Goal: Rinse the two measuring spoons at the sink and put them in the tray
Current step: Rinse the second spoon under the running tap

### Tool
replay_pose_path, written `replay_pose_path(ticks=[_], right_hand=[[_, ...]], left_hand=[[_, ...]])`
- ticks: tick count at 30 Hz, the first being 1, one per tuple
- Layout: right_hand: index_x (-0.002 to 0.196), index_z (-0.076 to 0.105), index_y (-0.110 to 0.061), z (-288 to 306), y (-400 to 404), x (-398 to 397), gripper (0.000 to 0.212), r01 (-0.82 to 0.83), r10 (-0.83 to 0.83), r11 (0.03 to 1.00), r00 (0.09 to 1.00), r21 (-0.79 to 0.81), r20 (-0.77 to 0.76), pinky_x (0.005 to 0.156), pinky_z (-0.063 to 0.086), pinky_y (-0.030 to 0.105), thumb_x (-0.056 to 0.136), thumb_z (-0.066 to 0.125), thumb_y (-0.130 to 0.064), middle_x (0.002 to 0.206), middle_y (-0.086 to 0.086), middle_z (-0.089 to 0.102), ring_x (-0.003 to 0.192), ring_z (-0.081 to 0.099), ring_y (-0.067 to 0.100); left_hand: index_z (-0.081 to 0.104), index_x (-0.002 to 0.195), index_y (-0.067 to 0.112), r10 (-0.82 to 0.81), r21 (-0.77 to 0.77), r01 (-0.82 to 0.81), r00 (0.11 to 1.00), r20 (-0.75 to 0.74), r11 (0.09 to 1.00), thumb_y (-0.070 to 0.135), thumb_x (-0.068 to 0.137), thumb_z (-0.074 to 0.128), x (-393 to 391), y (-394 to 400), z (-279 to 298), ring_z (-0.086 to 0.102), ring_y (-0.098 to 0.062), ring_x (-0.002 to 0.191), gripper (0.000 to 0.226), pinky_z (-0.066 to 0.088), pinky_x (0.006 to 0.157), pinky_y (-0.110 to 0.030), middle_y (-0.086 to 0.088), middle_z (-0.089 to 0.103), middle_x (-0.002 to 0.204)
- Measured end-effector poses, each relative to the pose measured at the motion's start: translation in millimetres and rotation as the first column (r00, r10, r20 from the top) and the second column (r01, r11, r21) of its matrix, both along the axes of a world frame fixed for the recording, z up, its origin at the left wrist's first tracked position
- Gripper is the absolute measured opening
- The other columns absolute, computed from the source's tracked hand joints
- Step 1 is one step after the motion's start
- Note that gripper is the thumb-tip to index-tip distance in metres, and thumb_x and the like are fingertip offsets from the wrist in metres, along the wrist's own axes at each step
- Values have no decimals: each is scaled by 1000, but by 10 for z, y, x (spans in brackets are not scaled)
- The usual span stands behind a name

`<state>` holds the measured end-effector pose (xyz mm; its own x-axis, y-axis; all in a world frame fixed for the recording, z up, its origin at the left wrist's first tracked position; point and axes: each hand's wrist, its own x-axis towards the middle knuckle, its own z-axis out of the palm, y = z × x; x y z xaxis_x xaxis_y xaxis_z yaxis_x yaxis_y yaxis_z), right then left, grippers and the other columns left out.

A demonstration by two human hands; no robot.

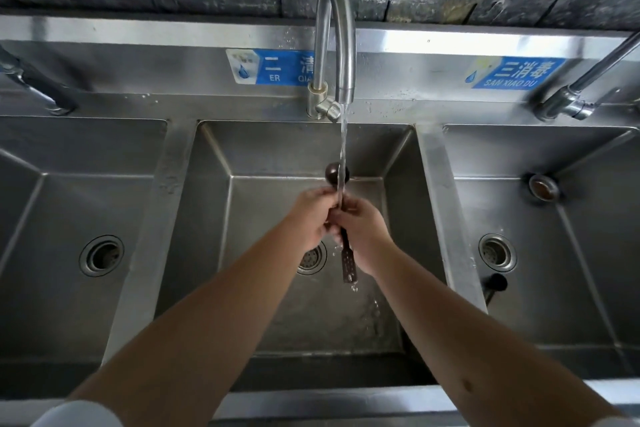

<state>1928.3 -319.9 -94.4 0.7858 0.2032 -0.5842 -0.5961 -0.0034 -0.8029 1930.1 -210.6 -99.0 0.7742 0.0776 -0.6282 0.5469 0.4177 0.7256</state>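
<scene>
Both hands meet over the middle basin (242,156) of a three-basin steel sink, under the faucet (337,45). Between them is a dark spoon (336,173), its long axis running from the far wall of the basin toward the near rim: the round bowl sticks out beyond the fingers on the far side, and the flat handle end hangs out below the hands toward the person, above the drain (311,258). The water stream (343,142) falls right past the bowl and along the stem, dripping off the handle end.

The left hand (311,215) is curled around the stem from the left; the right hand (363,232) is clenched around it from the right, slightly nearer the handle end. Whether one spoon or both are in this grip I cannot tell; only one bowl shows.

A second dark object (494,284) lies in the right basin, close to the divider and near that basin's drain; it may be the other spoon, but it is too small to be sure. If so, the right hand is the nearer one. No tray is in view.
</scene>
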Motion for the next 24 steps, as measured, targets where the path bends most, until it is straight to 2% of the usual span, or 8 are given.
replay_pose_path(ticks=[4,7,11,14,18,22,24], right_hand=[[91,73,-8,-203,-87,-290,17,32,-34,999,980,-11,-198,40,44,23,92,58,0,64,9,64,47,54,14],[90,71,-5,-272,-182,-453,17,-39,15,994,975,-103,-221,40,40,27,95,55,-8,58,5,60,45,51,15],[78,71,-11,-298,-270,-576,24,-105,60,982,963,-158,-263,37,33,23,96,56,-16,47,-2,55,40,45,12],[70,72,-13,-313,-305,-620,32,-84,46,993,922,-82,-384,37,34,21,97,55,-20,49,0,56,39,43,11],[79,67,-6,-331,-327,-625,28,-35,48,999,897,38,-440,35,38,22,97,50,-19,56,6,59,41,45,13],[86,65,-5,-342,-321,-596,29,-13,47,997,894,79,-446,37,40,23,100,47,-22,58,6,59,42,46,13],[87,64,-4,-332,-303,-556,30,-5,59,993,892,120,-449,38,40,25,102,45,-22,58,6,57,42,47,14]], left_hand=[[65,80,7,13,-101,-27,990,-141,995,9,96,52,-296,-115,-298,51,-16,39,20,33,30,-21,-8,62,64],[64,80,6,-39,-119,15,980,-196,993,12,96,52,-480,-166,-436,44,-18,34,21,35,32,-24,-8,56,52],[68,73,11,-35,-117,4,964,-265,993,13,91,60,-636,-220,-538,54,-19,39,20,44,43,-27,-7,62,54],[66,81,13,13,-107,-50,946,-323,993,12,90,63,-712,-230,-600,56,-15,40,9,46,47,-25,-2,64,52],[66,90,12,57,-129,-110,932,-358,986,9,90,63,-745,-209,-634,54,-13,39,4,48,43,-24,-2,64,50],[67,85,16,7,-116,-47,948,-319,992,12,91,62,-693,-154,-615,56,-12,42,9,47,51,-25,-1,63,55],[68,85,16,-50,-122,15,957,-286,992,16,91,60,-655,-118,-564,54,-13,42,9,45,49,-24,0,59,56]])
